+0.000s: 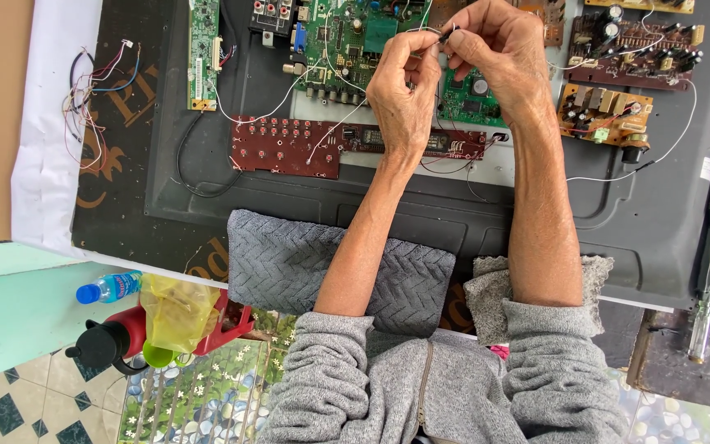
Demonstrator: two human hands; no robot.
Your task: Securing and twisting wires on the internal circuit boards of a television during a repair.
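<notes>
Head view: left hand (404, 86) and right hand (495, 49) fingers pinch a thin white wire (347, 111) between them. Just beneath the fingers lies a green circuit board (347, 41).

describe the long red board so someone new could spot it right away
Start at the big dark panel lying flat across the bench. The red board lies near its middle, just below the green board and left of the left hand. It alone is a long dark-red strip dotted with rows of small round buttons.
</notes>
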